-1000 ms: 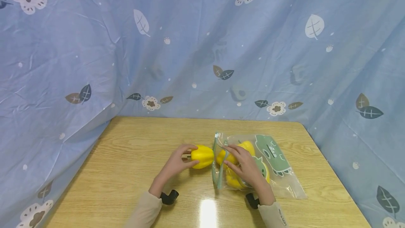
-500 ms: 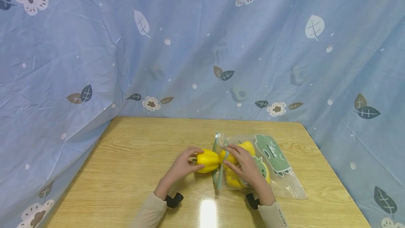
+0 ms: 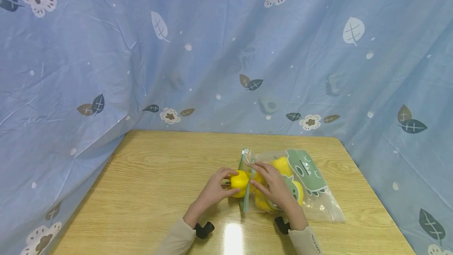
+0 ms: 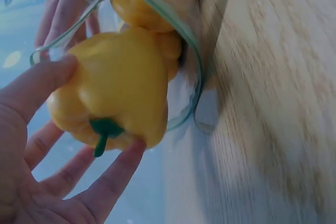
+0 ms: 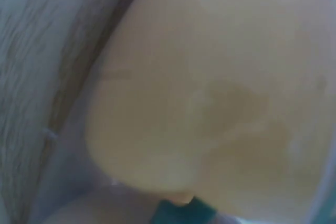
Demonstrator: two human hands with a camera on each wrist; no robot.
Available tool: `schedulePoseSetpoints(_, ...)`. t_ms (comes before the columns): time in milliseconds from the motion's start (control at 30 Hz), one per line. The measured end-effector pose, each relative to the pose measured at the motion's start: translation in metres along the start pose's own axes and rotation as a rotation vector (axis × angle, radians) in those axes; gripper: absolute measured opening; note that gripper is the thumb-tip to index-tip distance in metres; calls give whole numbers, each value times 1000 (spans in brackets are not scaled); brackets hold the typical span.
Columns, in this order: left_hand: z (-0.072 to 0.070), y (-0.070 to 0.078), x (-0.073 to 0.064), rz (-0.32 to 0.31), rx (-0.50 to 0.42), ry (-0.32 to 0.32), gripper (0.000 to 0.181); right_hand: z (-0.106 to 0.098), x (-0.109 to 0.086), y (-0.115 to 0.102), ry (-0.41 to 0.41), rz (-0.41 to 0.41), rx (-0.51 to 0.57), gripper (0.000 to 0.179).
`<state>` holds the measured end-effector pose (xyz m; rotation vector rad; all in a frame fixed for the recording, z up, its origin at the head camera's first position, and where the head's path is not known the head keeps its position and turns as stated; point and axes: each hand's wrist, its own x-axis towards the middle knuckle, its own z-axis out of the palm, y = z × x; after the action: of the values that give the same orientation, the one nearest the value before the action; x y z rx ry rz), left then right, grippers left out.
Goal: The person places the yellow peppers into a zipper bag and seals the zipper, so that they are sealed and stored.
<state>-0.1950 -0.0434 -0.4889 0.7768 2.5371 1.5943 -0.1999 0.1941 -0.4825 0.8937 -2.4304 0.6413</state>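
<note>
My left hand grips a yellow bell pepper by its stem end, thumb on one side and fingers on the other. In the left wrist view the pepper's green stem faces the palm, and its far end sits inside the green-edged mouth of a clear zip bag. My right hand holds the bag at its mouth, thumb and forefinger spread along the zip edge. More yellow peppers lie inside the bag. One pepper, blurred through plastic, fills the right wrist view.
The bag lies flat on a wooden table, with a green cartoon print on its right part. A blue patterned curtain hangs behind and on both sides. Each wrist carries a black mount.
My left hand has moved right with the pepper, from just outside the bag into its mouth. My right hand stays in place on the bag.
</note>
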Motion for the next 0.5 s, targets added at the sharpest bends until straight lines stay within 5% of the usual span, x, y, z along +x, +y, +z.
schedulePoseSetpoints(500,24,4,2,43,-104,-30,45,1,0,1,22,-17,7,51)
